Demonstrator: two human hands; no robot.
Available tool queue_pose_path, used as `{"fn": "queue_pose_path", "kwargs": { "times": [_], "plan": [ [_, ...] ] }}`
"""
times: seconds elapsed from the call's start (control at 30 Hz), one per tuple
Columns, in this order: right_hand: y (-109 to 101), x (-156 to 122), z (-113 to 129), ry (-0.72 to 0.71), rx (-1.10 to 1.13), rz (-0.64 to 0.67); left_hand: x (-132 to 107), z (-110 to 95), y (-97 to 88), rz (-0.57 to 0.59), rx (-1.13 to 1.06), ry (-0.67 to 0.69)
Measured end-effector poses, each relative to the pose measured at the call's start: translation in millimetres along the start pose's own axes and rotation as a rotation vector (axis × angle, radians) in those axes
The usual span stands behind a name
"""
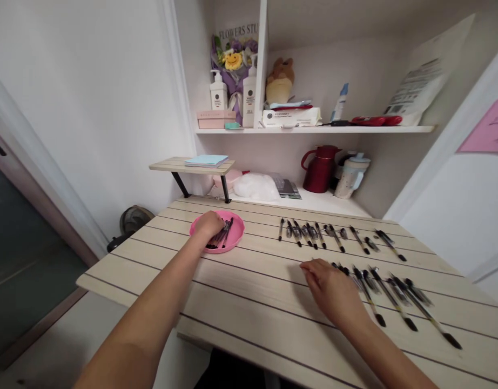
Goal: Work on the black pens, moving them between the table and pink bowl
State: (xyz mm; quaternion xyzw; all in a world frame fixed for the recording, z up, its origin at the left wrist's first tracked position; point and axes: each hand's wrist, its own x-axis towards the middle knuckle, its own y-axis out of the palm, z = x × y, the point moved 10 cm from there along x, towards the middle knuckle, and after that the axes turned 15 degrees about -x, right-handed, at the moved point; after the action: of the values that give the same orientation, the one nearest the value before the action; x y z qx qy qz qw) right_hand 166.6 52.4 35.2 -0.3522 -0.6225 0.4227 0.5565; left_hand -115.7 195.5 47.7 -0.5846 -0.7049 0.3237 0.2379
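My left hand [209, 224] reaches into a round pink dish [238, 239] at the left of the table, over several dark pens [226, 233] lying in it. Its fingers are hidden behind the back of the hand. My right hand [329, 283] is low over the middle of the table, its thumb and fingers drawn together. Whatever may be between those fingertips cannot be made out. Beside that hand lies a front row of slim dark pens [392, 300] with short cap-like pieces among them. Farther back runs a second row of similar pens [314, 234].
The striped wooden table [249, 302] carries a small raised stand [168, 165] with a blue pad [207, 160]. Behind are a red jug [320, 170], a pale tumbler [351, 177] and a white plastic bag [255, 186]. A shelf [346, 129] with bottles hangs above.
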Motion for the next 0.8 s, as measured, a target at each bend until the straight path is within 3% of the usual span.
{"fn": "queue_pose_path", "kwargs": {
  "times": [0.13, 0.27, 0.33, 0.4, 0.5, 0.57, 0.67, 0.8],
  "plan": [
    [-4, 14, 60, -0.132, 0.046, 0.030, 4, 5, 25.6, 0.060, 0.068, -0.007],
    [-5, 20, 78, -0.163, 0.125, 0.037, 5, -1, 24.9, 0.038, 0.051, 0.023],
    [-2, 25, 67, -0.114, 0.271, 0.028, -4, -12, 23.1, 0.027, 0.014, 0.073],
    [6, 33, 44, 0.023, 0.516, 0.029, -22, -29, 34.6, 0.080, -0.122, 0.151],
    [26, 38, 10, 0.292, 0.991, 0.044, -69, -60, 88.1, 0.426, -0.644, 0.227],
    [35, 38, -4, 0.416, 1.243, -0.007, -100, -74, 122.9, 0.585, -0.803, 0.233],
    [41, 32, -16, 0.499, 1.327, -0.090, -123, -80, 151.0, 0.590, -0.896, 0.281],
    [52, 25, -20, 0.520, 1.242, -0.051, -135, -73, 172.4, 0.674, -0.972, 0.236]
  ]
}}
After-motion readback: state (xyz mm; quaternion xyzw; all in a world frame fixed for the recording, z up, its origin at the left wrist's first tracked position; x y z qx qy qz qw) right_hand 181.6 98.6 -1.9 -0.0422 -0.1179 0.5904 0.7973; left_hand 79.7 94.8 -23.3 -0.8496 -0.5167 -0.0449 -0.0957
